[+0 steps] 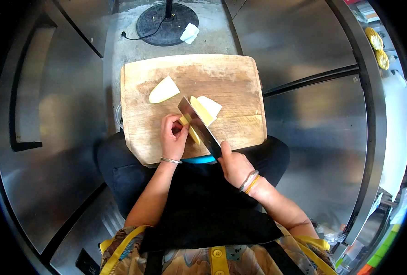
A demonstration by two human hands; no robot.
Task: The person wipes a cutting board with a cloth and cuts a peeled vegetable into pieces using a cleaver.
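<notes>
My right hand [235, 167] is wrapped round the handle of a cleaver [198, 120], whose broad blade slants up and left over the wooden cutting board [222, 68]. Curled fingers of my left hand [173, 140] pinch a pale yellow vegetable piece [194, 136], close against the left side of the blade. Just right of the blade lies a cut yellow piece [202, 110], with a whiter piece [211, 106] beside it. Another large piece [164, 90], rounded at one end, rests farther up the board. The blade hides part of the cut.
The board lies over my lap, with a bit of something blue [200, 160] under its near edge. Steel cabinets [311, 133] stand close on both sides. Beyond the board, a round black stand base [153, 30] sits on the floor with a cord and a white paper [189, 33].
</notes>
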